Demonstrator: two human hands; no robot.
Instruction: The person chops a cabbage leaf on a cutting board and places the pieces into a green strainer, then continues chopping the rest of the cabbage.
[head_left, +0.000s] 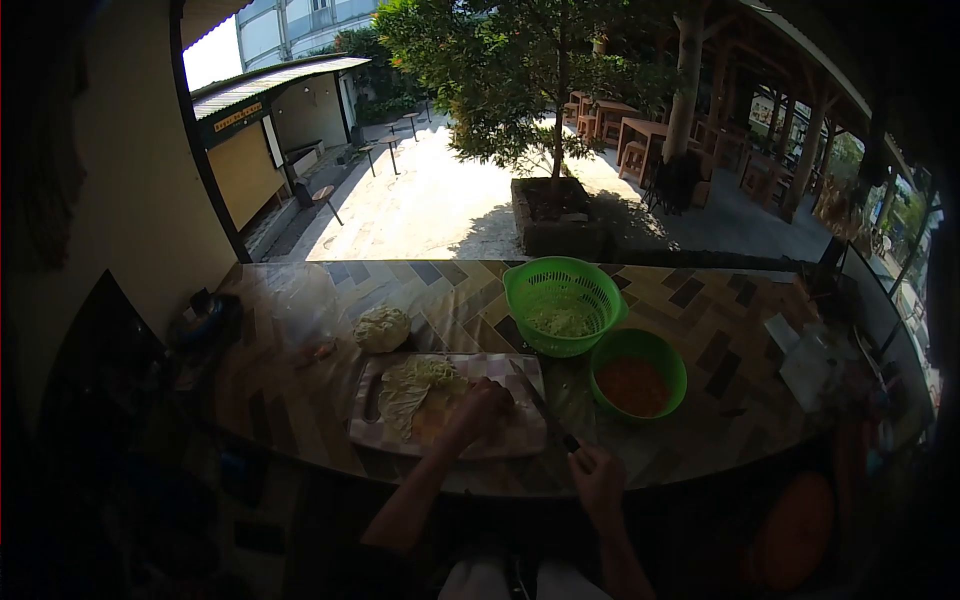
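My right hand (pixel 598 477) grips the dark handle of a knife (pixel 543 406), whose blade points up and left over the right end of the cutting board (pixel 478 447). My left hand (pixel 485 405) is on or just above the board, its fingers curled together; shadow hides what they hold, if anything. Left of it, pale cabbage leaves (pixel 403 398) lie flat, with shredded cabbage (pixel 436 373) at their upper edge. Behind the board sits a cabbage head (pixel 381 328).
A green colander (pixel 513 293) with pale shreds stands behind the board. Right of it, a green bowl (pixel 682 380) holds orange food. A clear plastic bag (pixel 303 305) lies at the left of the tiled counter (pixel 290 400). Whitish packets (pixel 805 365) lie at right.
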